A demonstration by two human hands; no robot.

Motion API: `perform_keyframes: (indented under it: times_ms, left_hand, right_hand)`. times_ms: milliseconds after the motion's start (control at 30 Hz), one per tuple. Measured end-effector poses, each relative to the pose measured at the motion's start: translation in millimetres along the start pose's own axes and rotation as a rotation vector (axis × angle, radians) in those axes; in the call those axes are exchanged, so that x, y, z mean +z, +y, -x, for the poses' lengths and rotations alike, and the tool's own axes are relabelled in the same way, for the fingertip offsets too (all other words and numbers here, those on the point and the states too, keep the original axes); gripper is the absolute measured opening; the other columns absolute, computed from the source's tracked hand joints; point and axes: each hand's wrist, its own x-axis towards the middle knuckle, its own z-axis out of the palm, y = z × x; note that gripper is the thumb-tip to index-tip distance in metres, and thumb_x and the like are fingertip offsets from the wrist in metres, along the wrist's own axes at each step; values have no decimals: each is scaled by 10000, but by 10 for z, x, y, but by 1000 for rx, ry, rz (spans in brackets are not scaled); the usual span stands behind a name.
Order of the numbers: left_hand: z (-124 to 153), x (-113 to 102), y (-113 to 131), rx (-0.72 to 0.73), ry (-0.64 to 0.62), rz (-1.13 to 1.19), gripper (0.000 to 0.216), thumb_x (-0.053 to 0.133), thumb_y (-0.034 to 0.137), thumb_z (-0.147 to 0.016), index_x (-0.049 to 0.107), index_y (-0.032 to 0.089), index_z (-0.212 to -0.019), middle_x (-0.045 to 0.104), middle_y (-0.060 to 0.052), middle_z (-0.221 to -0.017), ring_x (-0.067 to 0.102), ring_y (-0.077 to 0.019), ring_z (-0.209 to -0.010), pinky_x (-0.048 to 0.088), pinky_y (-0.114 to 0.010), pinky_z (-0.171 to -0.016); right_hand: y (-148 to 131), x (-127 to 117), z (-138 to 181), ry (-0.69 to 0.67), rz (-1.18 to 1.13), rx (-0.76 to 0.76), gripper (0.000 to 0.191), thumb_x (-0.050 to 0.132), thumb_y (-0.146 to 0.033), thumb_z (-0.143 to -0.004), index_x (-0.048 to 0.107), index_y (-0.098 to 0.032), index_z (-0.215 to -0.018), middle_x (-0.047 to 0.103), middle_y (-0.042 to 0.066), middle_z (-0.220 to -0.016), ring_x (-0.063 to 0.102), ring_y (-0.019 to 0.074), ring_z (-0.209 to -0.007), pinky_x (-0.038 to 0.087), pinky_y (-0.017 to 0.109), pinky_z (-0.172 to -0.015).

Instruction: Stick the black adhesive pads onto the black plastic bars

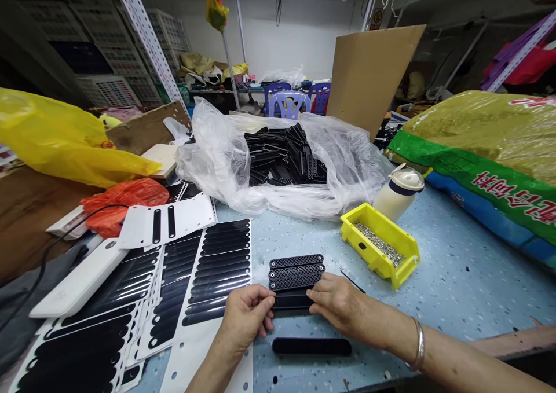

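A flat black bar [292, 301] lies crosswise on the table in front of me. My left hand [248, 311] is closed at its left end, thumb and fingers pinched together. At the right end, my right hand [341, 306] has its fingers closed on the bar. Just beyond it, several black bars with a diamond-mesh face [296, 272] lie side by side, with small metal dots at their ends. A loose smooth black bar [311, 346] rests nearer to me. Sheets of glossy black strip stickers [220, 272] spread beside my left hand.
A yellow bin [369, 253] of small metal parts stands at the right, before a cream lidded bottle [393, 201]. A clear plastic bag [278, 199] surrounds a heap of black pieces [282, 158]. A large printed sack [486, 144] fills the right; a white case [82, 280] lies left.
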Motion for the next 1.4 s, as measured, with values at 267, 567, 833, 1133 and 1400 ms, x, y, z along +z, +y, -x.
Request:
perform_keyframes:
  times_ms: [267,567,833,1133,1400]
  left_hand:
    - [58,-11,94,264,80,-426,172,621,270,-734,760,182,-782,651,-3,-489,616,-159,-419,477,-233,-413]
    - [135,-5,135,783,-18,-1037,483,409,34,-760,773,234,-1007,763,-57,-709,722,-200,-613,555,-268,-561]
    - [238,21,129,1003,-78,-1172,528,408,-4,-727,725,222,-1083,669,-40,-592,626,-172,-483,478,-238,-465]
    - [268,66,151,1154,71,-1059,539,391,-23,-800,593,141,-1271,697,-97,-751,673,-218,-672,551,-324,-579]
    - [290,61,-326,1366,-129,-1039,624,338,103,-859,335,63,-1481,610,-198,-1328,465,-310,-1337,512,-471,-996]
  right_hand:
    - [-17,-29,-14,11,1,2,124,537,-171,-949,658,-146,-963,637,59,-811,526,181,-750,401,297,-675]
    - [-42,-53,-27,4,25,7,126,544,-161,-940,643,-153,-862,634,54,-796,533,179,-761,393,288,-662]
    - [-64,-93,-61,-17,56,4,146,563,-145,-925,622,-150,-791,629,42,-759,529,166,-722,391,278,-642]
    - [-63,-91,-58,-7,66,2,135,565,-144,-922,629,-150,-804,641,53,-781,532,174,-737,394,285,-645]
    - [-63,-84,-62,-6,68,0,133,563,-127,-913,626,-147,-798,641,59,-777,533,177,-734,400,290,-648]
